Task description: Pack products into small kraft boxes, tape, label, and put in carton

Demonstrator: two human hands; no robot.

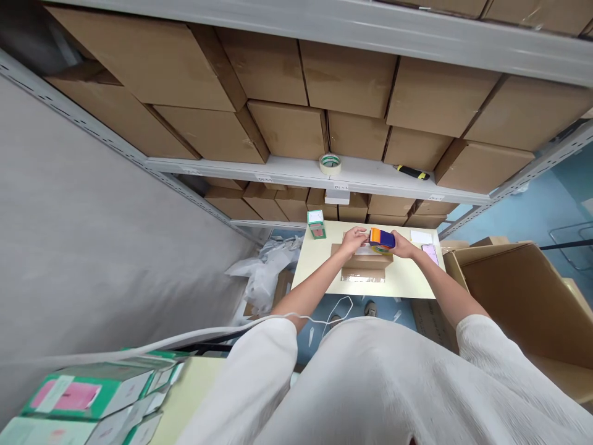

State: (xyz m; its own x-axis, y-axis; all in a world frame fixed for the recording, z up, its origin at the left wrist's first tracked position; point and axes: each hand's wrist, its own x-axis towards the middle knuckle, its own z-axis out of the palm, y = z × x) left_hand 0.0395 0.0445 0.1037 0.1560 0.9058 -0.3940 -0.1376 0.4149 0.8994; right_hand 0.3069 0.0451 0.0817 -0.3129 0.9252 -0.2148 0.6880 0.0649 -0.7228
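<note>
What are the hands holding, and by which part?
The right hand holds the tape dispenser by its blue end. The left hand is at the orange end; whether it grips anything there cannot be told.

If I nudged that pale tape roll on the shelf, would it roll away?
Probably not: the tape roll lies flat, hole upward, so it would likely slide. Being near the front edge of the shelf, it might drop off.

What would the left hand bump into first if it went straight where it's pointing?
Probably the orange-and-blue tape dispenser held in the right hand. The left hand points at its orange end, very close; whether they already touch is too small to tell.
</note>
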